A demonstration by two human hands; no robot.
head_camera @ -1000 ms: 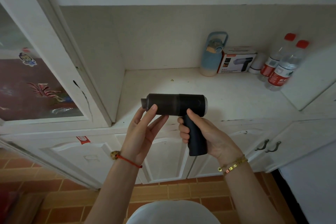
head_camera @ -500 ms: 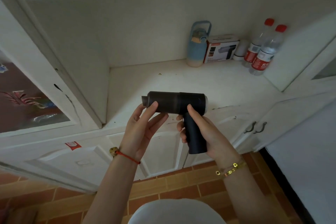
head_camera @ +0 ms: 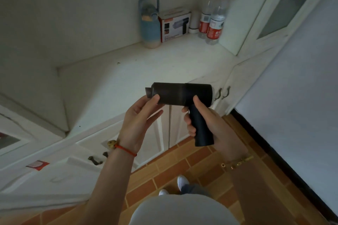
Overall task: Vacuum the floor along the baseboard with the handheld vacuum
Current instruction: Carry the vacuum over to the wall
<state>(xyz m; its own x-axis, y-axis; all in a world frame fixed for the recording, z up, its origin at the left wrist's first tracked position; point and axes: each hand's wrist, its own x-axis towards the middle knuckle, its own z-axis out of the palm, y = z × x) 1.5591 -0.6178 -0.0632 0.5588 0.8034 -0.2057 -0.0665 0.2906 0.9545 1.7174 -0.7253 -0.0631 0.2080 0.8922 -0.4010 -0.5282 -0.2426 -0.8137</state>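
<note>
The orange-brown tiled floor [head_camera: 170,166] fills the lower middle of the view, and the dark baseboard strip [head_camera: 270,153] runs along the foot of the pale wall, below and to the right of the black pistol-shaped handheld vacuum [head_camera: 182,95]. The white cabinet bench [head_camera: 113,87] lies behind and below the vacuum, with its doors dropping to the floor beneath it.

The vacuum is held in the air in front of the bench edge, well above the floor. Its barrel lies roughly level, with the nozzle end to the left and the pale rear end to the right; the grip hangs down from it and slants slightly right.

The right hand [head_camera: 206,126] is wrapped around the grip, with its thumb up against the barrel. The left hand [head_camera: 140,117] is half-open under the nozzle end, fingers loosely spread, thumb and fingertips resting on the barrel.

The baseboard sits down and right of the vacuum, on the right hand's side. I judge the coming move needs the barrel swung so the nozzle, now aimed away from that strip, points down toward it.
</note>
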